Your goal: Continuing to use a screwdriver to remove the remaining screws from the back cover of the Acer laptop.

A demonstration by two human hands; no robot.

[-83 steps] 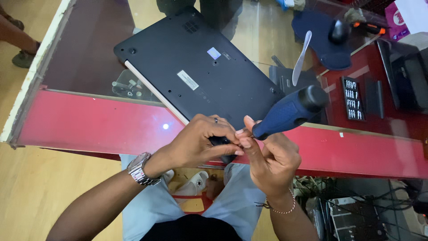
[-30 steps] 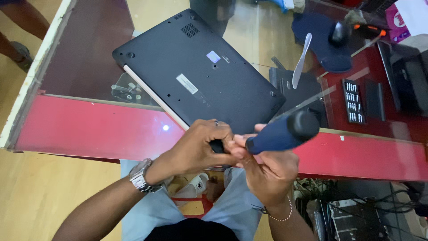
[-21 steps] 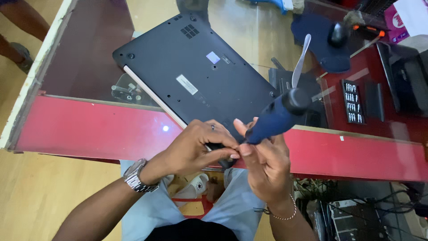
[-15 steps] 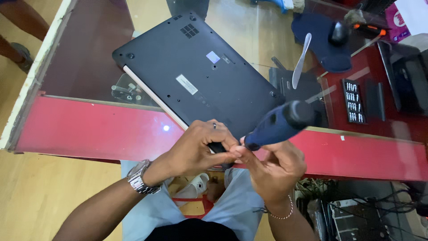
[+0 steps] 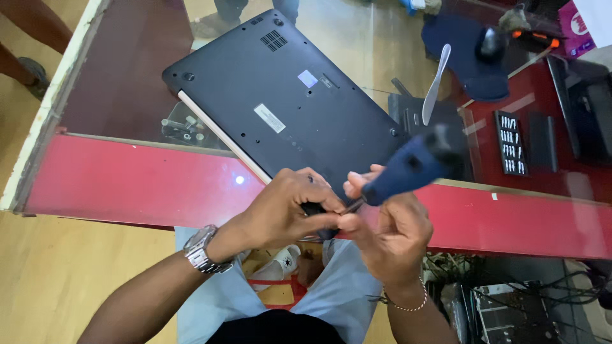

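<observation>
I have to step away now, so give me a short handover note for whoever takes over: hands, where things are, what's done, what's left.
Right hand: grips a blue-handled screwdriver, tip pointing at the left fingertips.
Left hand: pinched at the screwdriver tip; what it pinches is too small to tell. It rests over the near corner of the laptop.
Laptop: closed, underside up, lying diagonally on the glass-topped counter.
Nearby: white pry tool and a rack of bits to the right.
Done: base cover looks still in place.
Left: probably seating the tip, then working the base screws.
</observation>
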